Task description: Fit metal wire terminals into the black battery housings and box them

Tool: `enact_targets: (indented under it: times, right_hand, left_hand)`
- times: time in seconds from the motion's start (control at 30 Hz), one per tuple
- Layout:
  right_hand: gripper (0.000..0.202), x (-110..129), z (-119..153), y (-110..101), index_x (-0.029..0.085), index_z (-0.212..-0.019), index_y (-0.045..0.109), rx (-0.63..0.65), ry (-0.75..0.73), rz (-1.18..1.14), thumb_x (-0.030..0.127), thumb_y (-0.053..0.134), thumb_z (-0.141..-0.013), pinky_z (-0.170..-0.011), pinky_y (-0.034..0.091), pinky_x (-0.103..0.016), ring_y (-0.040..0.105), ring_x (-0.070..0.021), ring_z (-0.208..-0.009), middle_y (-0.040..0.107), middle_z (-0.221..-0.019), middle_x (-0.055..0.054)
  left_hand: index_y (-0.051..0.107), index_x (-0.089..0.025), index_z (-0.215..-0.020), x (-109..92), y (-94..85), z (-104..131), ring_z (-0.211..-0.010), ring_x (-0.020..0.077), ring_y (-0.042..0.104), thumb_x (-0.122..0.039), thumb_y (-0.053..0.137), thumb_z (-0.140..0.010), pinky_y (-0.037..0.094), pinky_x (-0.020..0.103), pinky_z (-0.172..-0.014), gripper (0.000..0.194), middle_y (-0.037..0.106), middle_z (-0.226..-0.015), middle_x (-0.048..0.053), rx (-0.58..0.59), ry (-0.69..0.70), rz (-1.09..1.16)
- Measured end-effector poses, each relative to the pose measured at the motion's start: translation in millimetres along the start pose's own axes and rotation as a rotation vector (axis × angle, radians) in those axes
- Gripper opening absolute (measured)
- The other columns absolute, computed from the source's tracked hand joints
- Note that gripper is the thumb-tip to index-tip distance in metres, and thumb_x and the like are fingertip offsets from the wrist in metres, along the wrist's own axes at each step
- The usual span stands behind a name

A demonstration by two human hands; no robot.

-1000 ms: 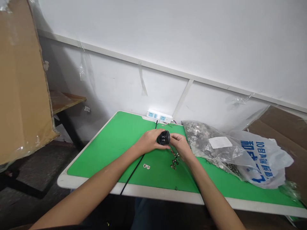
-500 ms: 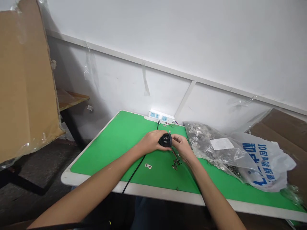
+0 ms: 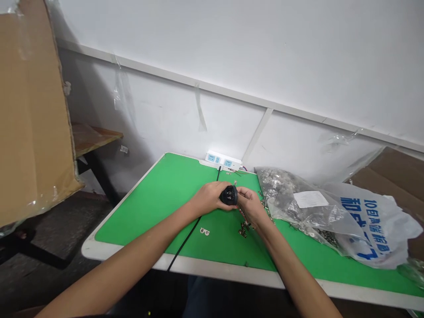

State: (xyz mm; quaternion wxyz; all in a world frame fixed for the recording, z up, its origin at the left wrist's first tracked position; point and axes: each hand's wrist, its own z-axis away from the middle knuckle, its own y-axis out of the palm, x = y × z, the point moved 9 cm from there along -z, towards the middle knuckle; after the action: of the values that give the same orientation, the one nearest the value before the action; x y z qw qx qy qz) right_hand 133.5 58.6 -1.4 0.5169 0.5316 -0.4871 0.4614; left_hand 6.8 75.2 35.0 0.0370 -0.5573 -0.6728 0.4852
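Note:
My left hand (image 3: 208, 197) is wrapped round a black round housing (image 3: 228, 195) and holds it above the green table mat. Its open end shows small metal parts inside. Close against the housing's right rim, my right hand (image 3: 251, 206) has its fingers pinched together. Whatever lies between those fingertips is hidden. A thin reddish wire (image 3: 243, 214) hangs below the right hand. Under it, several small metal pieces (image 3: 244, 229) lie in a loose heap on the mat. Left of the heap sits a small pale flat part (image 3: 204, 231).
A white power strip (image 3: 223, 160) stands at the table's back edge, with a black cable (image 3: 185, 240) running from it across the mat (image 3: 145, 203). Clear bags of metal parts (image 3: 281, 190) and a blue-printed white bag (image 3: 374, 225) lie right. Cardboard (image 3: 33, 110) stands left.
The view has shifted slightly. My left hand still holds the black housing, and my right fingers stay pinched at its rim with barely any movement.

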Motion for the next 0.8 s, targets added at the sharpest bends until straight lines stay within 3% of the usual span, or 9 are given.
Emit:
enact_targets:
  times: [0.3,0.53,0.7,0.8]
  right_hand:
    - [0.045,5.3,3.8,4.0,0.019,-0.075,0.069,0.021,0.002,0.042,0.06,0.088,-0.068,-0.059,0.04,-0.028,0.049,-0.0138,-0.061,0.063,-0.068,0.0]
    - [0.045,4.7,1.0,1.7,0.02,-0.077,0.07,0.092,0.011,0.101,0.061,0.087,-0.071,-0.061,0.042,-0.029,0.051,-0.0146,-0.062,0.064,-0.07,0.0]
    - [0.042,15.3,-2.8,-6.6,0.022,-0.076,0.071,0.016,-0.108,0.218,0.062,0.083,-0.075,-0.064,0.046,-0.03,0.059,-0.0187,-0.068,0.068,-0.074,-0.002]
    - [0.038,23.4,-2.3,-8.9,0.023,-0.08,0.071,-0.03,-0.179,0.298,0.059,0.079,-0.079,-0.066,0.049,-0.033,0.062,-0.0213,-0.071,0.07,-0.076,-0.003]
  left_hand:
    - [0.067,-0.023,-0.11,2.1,2.6,-1.4,-0.092,0.0235,0.074,-0.05,0.088,-0.078,0.054,0.032,-0.082,0.047,0.077,-0.101,0.003,0.023,0.002,0.016]
    - [0.068,-0.024,-0.116,4.4,5.4,-0.8,-0.095,0.0247,0.075,-0.053,0.089,-0.077,0.057,0.033,-0.085,0.053,0.078,-0.104,0.003,0.065,-0.046,0.029]
    - [0.064,-0.025,-0.131,3.5,0.1,-4.4,-0.124,0.0302,0.07,-0.049,0.093,-0.074,0.055,0.044,-0.107,0.068,0.074,-0.134,0.01,-0.031,0.035,0.042]
    - [0.066,-0.024,-0.131,7.0,-2.2,-6.8,-0.127,0.0295,0.069,-0.044,0.094,-0.074,0.053,0.045,-0.111,0.066,0.073,-0.135,0.01,-0.066,0.032,0.1]
